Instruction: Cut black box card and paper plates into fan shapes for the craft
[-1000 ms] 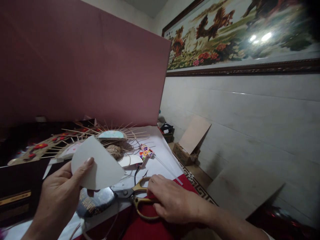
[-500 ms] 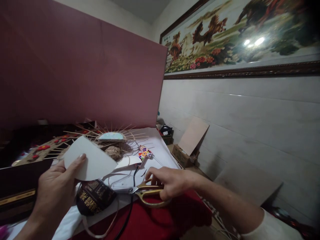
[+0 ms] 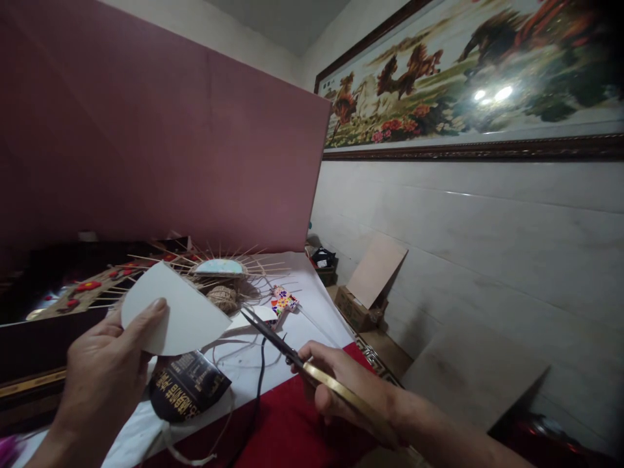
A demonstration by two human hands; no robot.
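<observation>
A white piece of card (image 3: 188, 312) with one rounded edge is pinched in my left hand (image 3: 110, 357), thumb on its face. My right hand (image 3: 341, 383) is closed around a pair of scissors (image 3: 273, 338) with gold handles; the dark blades point up and left and look shut, apart from the card. Below the card lies a black piece with gold lettering (image 3: 188, 387). Just past the scissor tips rests another white card piece (image 3: 251, 318), next to a small colourful patterned figure (image 3: 283, 302).
A twine ball (image 3: 223, 298) sits by a frame of radiating sticks with a pale blue half-round piece (image 3: 219, 266). Black cord (image 3: 262, 370) crosses the white and red cloth (image 3: 292, 422). A cardboard box (image 3: 358, 309) stands right of the table, by the wall.
My right hand has lifted the scissors off the table and turned them, so the blades now point up and left. The left hand keeps the white card almost where it was.
</observation>
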